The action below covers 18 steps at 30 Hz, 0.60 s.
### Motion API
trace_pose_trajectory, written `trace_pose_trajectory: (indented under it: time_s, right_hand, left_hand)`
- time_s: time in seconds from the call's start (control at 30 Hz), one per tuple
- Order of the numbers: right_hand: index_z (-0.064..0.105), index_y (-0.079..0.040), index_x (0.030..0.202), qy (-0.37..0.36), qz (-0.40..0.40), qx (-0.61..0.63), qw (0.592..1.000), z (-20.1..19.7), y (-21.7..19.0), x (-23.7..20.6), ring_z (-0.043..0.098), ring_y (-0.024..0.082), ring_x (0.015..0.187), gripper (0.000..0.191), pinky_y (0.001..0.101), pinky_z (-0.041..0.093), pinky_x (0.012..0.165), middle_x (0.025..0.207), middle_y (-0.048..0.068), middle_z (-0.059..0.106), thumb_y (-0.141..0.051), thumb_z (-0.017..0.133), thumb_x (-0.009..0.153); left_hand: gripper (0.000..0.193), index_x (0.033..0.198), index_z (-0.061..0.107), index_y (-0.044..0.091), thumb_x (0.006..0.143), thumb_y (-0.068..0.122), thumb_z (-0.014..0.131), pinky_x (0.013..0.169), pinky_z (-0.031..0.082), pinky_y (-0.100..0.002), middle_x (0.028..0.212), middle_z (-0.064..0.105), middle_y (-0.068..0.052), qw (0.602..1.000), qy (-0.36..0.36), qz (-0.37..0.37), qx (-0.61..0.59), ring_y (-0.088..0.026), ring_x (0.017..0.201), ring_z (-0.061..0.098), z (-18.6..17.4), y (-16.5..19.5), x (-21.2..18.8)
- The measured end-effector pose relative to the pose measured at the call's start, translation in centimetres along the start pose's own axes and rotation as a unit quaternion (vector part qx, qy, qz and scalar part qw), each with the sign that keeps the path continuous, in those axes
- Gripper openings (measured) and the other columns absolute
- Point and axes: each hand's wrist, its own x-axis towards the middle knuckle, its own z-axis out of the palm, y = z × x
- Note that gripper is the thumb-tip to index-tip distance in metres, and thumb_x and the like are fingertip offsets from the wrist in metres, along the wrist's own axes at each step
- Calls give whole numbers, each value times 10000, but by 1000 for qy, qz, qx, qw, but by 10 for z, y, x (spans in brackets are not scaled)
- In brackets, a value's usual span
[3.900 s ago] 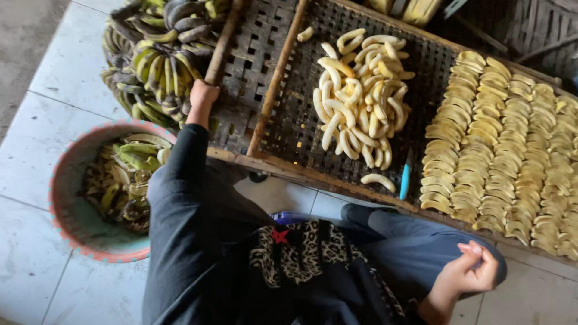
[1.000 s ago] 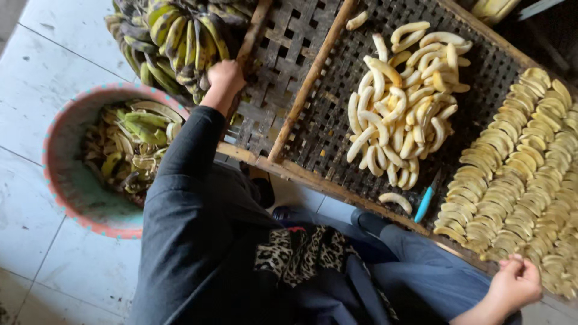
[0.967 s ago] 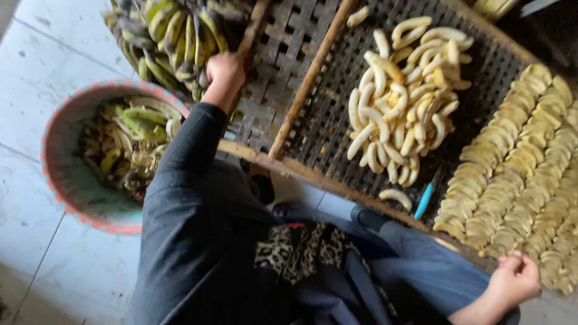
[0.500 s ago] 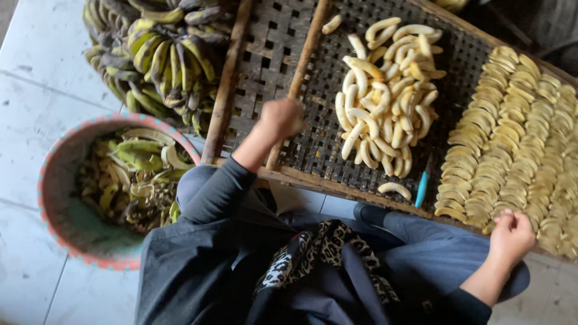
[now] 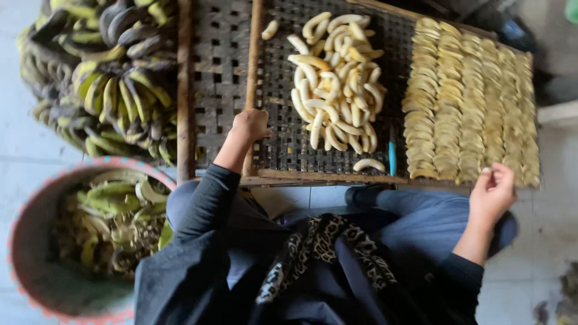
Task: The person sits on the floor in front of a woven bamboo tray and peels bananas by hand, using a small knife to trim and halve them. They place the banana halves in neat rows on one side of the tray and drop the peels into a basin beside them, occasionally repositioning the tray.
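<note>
- The left hand (image 5: 250,126) rested on the woven drying rack (image 5: 289,150), curled loosely, just beside the near edge of the pile of peeled bananas (image 5: 337,78); whether anything lay inside the curl could not be told
- The pile of peeled bananas sat in the middle of the rack, with one stray peeled banana (image 5: 368,164) lying apart by the rack's front rail
- The right hand (image 5: 494,195) hung at the rack's front right corner, fingers pinched narrow near the rows of sliced banana (image 5: 469,102); it seemed to hold something small, too small to make out
- A blue-handled tool (image 5: 392,157) lay on the rack between the pile and the sliced rows
- By the look of it, the step in hand was taking the next peeled fruit from the pile, which would call for the left hand to open and close on one banana
- Left of the rack stood bunches of unpeeled bananas (image 5: 114,84), and below them a red basin (image 5: 36,241) of peels
</note>
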Motion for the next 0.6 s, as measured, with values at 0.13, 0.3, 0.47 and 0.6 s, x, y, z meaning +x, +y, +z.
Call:
trace_pose_trajectory:
  time_s: [0.13,0.3,0.47,0.6]
  right_hand:
    - [600,22,1288,51,30,89,994,-49,-54,-19,620,138,892,148,241,518,833,1033,69,675,48,602,1143]
    - [604,14,1227,36,11,202,979,-9,-102,-23,654,123,950,194,231,550,901,1057,51,649,67,610,1040]
    - [701,-41,1056,-163,115,37,979,87,-101,-28,686,195,837,100,311,537,762,936,85,715,-122,683,1001]
    - [614,-33,1254,-171,21,-38,984,142,-110,-28,689,385,976,287,469,557,838,1072,191,703,-88,645,975]
  left_hand:
    - [424,1084,727,89,846,426,823,831,574,-484,1015,750,-173,997,33,62,-11,-365,998,712,-5,19,11]
    - [402,1107,694,92,849,379,808,793,569,-491,1038,739,-165,988,117,76,-65,-372,947,712,-18,36,10]
    - [307,1119,699,115,902,325,757,761,582,-484,1025,740,-157,981,134,104,-94,-354,917,725,-12,61,8]
    - [339,1185,651,103,954,347,695,677,631,-444,1015,723,-158,994,23,86,-63,-305,824,760,-1,79,11]
